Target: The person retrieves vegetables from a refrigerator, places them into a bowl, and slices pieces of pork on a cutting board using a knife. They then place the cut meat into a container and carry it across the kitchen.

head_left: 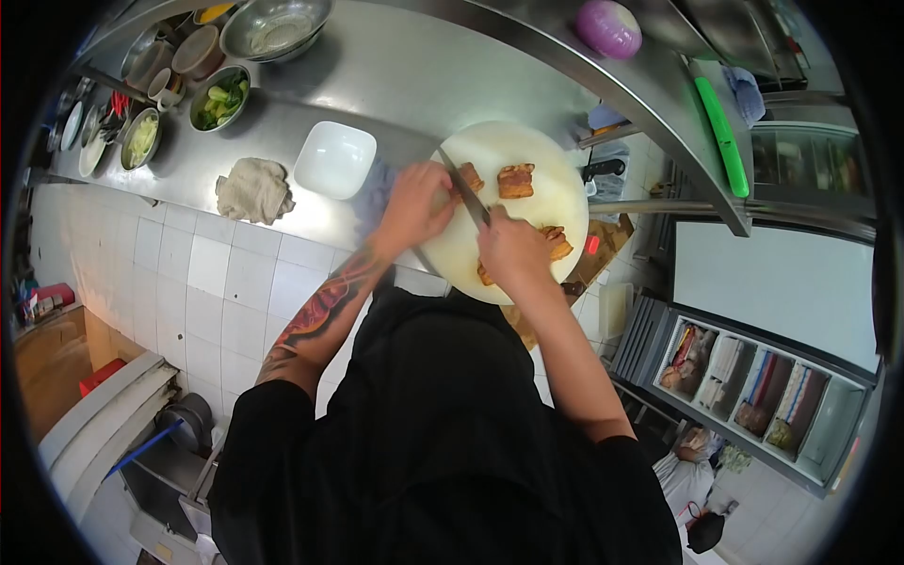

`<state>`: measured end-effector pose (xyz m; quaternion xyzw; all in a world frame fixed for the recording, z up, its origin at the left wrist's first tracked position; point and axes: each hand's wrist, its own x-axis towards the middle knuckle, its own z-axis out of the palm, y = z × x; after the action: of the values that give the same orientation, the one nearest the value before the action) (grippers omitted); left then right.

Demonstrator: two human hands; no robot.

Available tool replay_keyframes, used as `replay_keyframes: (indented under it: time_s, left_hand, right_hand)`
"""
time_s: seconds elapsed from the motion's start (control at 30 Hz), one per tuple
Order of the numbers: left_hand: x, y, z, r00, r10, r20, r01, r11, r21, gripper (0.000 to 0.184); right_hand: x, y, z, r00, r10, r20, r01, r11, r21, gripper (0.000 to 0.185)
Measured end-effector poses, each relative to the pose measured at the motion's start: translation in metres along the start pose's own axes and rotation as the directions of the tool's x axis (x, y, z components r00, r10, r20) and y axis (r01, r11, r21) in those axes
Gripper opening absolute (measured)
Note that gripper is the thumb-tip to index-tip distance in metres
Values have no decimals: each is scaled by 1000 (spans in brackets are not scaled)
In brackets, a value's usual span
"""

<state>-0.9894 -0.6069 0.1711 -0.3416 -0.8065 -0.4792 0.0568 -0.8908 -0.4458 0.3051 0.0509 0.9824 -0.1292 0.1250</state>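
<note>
My right hand (516, 250) is wrapped around the handle of a kitchen knife (461, 181), whose blade points away from me and to the left. The blade lies across a browned piece of meat (472, 175), possibly pork belly. My left hand (414, 205) has its fingers curled against the near left side of that piece, close to the blade. All this is over a round white cutting board (471, 137). Another browned chunk (515, 181) lies apart near the board's middle. More meat (559, 241) shows beside my right hand, partly covered by it.
A white square bowl (335, 160) and a crumpled cloth (255, 191) lie left of the board. Metal bowls of greens (220, 98) stand farther left. A shelf edge (603, 85) overhangs the right, bearing a red onion (608, 28) and a green-handled tool (721, 137).
</note>
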Motion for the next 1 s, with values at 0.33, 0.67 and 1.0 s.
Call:
replay_keyframes:
  time_s: [0.33, 0.67, 1.0]
  left_hand:
    - [-4, 4, 1, 999, 17, -33, -16, 1000, 27, 54]
    - [17, 25, 10, 986, -81, 144, 46, 971, 237, 91]
    - [85, 4, -17, 733, 187, 654, -377, 912, 161, 78]
  right_hand:
    - [-22, 33, 17, 921, 117, -373, 105, 844, 526, 28]
    - [-111, 92, 32, 887, 312, -340, -52, 799, 599, 32]
    - [-159, 129, 42, 819, 490, -297, -128, 661, 739, 33]
